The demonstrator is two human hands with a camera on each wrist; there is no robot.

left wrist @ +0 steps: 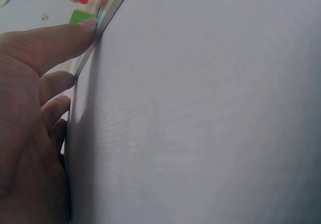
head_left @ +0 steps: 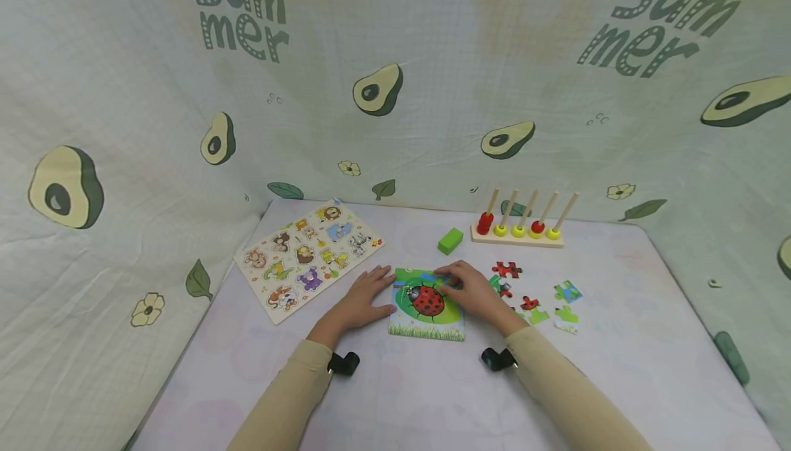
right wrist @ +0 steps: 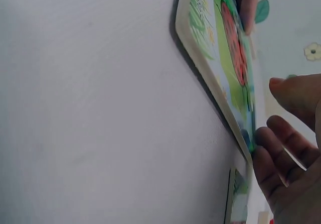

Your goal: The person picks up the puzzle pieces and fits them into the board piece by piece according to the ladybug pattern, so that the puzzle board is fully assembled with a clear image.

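Observation:
A ladybug puzzle board, a square picture of a red spotted ladybug on green with grass along its near edge, lies in front of me. Fingers spread, my left hand rests on the table at the board's left side, the thumb touching its edge in the left wrist view. At the upper right corner is my right hand, its fingers bent lightly. In the right wrist view, those fingertips touch the board's edge, while the thumb stands apart from the fingers. Part of the upper right picture is hidden by this hand.
Loose puzzle pieces lie right of the board. Behind stand a green block and a wooden peg stacker with red and yellow beads. An animal peg puzzle lies at the left. Avocado-print cloth hangs around the table.

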